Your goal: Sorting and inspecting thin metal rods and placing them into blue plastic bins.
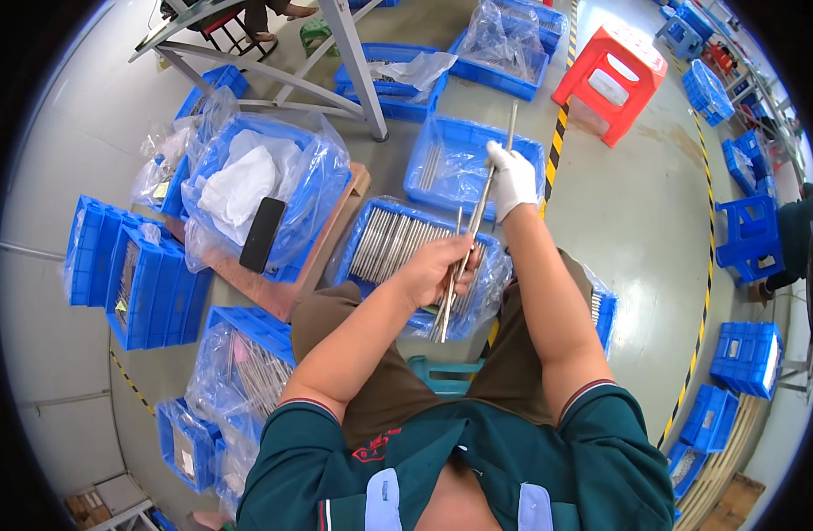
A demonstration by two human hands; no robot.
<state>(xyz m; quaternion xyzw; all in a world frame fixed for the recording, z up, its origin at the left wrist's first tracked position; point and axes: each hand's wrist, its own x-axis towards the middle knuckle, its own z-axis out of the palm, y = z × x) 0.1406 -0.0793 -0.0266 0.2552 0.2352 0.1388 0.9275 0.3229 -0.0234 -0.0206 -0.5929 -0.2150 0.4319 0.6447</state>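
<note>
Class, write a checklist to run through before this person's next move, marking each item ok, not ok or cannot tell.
1. Left hand gripping the held rods: ok.
2. Right hand gloved: ok, in white.
3. Left hand gloved: not ok, it is bare.
4. Row of rods below the hands lying side by side: ok.
5. Phone apart from the held rods: ok, off to the left.
6. Exact count of held rods: cannot tell, fingers cover part.
</note>
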